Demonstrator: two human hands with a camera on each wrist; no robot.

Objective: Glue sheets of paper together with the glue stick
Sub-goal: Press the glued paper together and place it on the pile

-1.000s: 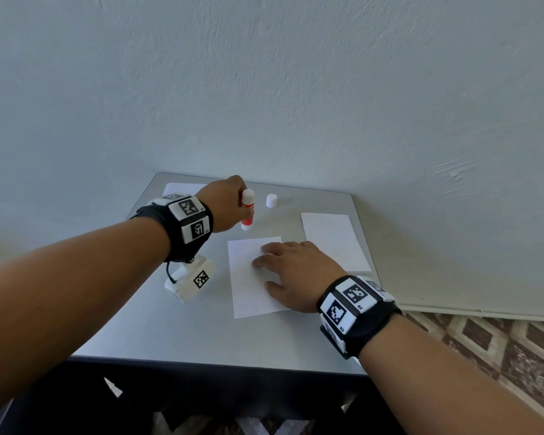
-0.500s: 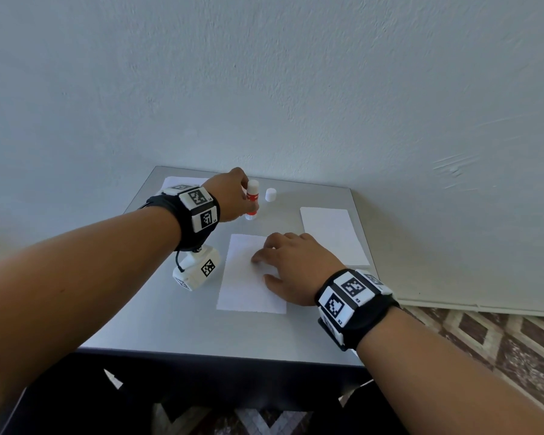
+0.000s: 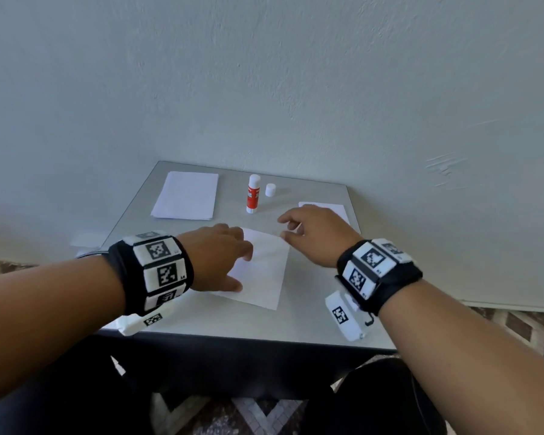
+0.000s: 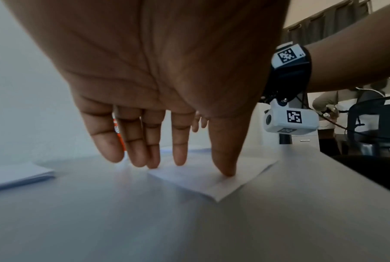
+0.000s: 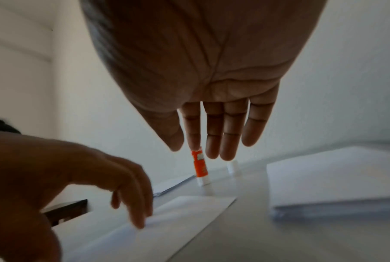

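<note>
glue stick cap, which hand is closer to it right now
Right. The right hand hovers open just in front of the cap, slightly to its right. The left hand presses the middle sheet, farther back and left.

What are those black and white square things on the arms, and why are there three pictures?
Those are wristbands with printed patterns, and each carries a small camera. One picture comes from a camera on the person's head; the other two look along each hand from the wrist.

The left hand touches a sheet of paper on the grey table with straight fingers. The right hand hangs above the table, fingers relaxed, holding nothing.

At the back stands a red and white glue stick with its cap off beside it. Other white paper lies there too: a stack on the left and paper on the right, partly hidden by the right hand.
</note>
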